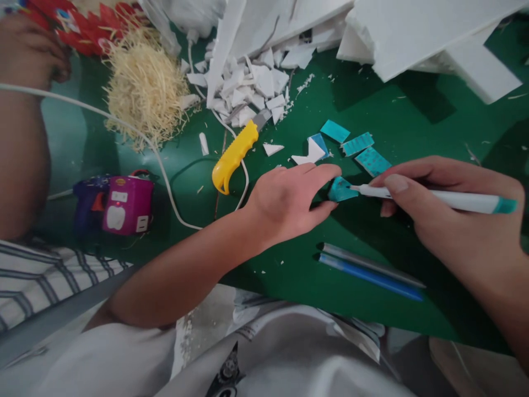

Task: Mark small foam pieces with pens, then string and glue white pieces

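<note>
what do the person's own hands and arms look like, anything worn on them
The left hand and right hand are ungloved, with no rings or watch showing. The left forearm is bare, below what looks like a loose, plain white sleeve. No right sleeve is in view.

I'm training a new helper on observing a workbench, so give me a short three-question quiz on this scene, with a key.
1. Multiple choice: what does the right hand hold?
a) a ruler
b) a marker
c) scissors

2. Fill the gap: the small piece at the left hand is ____ in colour.

3. Count: how many pens lie on the table just below the piece in the picture?

Key: 1. b; 2. turquoise; 3. two.
</note>
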{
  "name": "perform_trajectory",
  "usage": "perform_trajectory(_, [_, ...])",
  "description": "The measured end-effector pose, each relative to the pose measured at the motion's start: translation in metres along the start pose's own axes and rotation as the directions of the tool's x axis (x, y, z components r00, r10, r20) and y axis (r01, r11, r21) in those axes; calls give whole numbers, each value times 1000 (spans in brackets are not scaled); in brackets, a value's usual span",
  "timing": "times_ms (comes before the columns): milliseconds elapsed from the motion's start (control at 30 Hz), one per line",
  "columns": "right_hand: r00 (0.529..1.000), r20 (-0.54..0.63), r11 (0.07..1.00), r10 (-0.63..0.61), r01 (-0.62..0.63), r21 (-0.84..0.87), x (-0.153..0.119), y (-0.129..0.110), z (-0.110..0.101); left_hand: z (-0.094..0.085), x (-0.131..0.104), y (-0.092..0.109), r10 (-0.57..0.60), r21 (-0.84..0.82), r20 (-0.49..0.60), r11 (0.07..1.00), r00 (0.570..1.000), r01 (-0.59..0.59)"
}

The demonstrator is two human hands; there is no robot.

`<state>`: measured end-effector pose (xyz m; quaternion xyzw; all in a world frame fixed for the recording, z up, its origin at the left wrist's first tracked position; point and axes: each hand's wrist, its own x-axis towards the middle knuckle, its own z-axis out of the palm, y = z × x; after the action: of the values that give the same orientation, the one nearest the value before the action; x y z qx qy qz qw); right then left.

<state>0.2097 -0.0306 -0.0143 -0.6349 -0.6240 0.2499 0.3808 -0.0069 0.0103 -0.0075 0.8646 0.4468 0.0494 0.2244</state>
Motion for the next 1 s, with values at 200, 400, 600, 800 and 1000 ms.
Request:
perform_trajectory(200, [998,33,999,51,-50,-19,2,-7,1,-1,0,-1,8,-15,-5,1000,1000,-9])
perform_trajectory(400, [1000,9,999,26,-26,-26,2,-2,-2,-3,1,0,-16,-11,30,1000,999,16])
perform_trajectory(600, [1000,-11,999,21,-21,-26,2,-1,2,-2,2,0,-15,-2,32,1000,999,15])
perform_trajectory(800, [997,44,998,61,-62,31,2,-2,-1,-1,2,-2,2,-24,11,1000,1000,-1])
perform_trajectory(1000, [997,43,998,57,-56,-16,3,-1,-1,-1,2,-2,-1,-30,16,1000,1000,1])
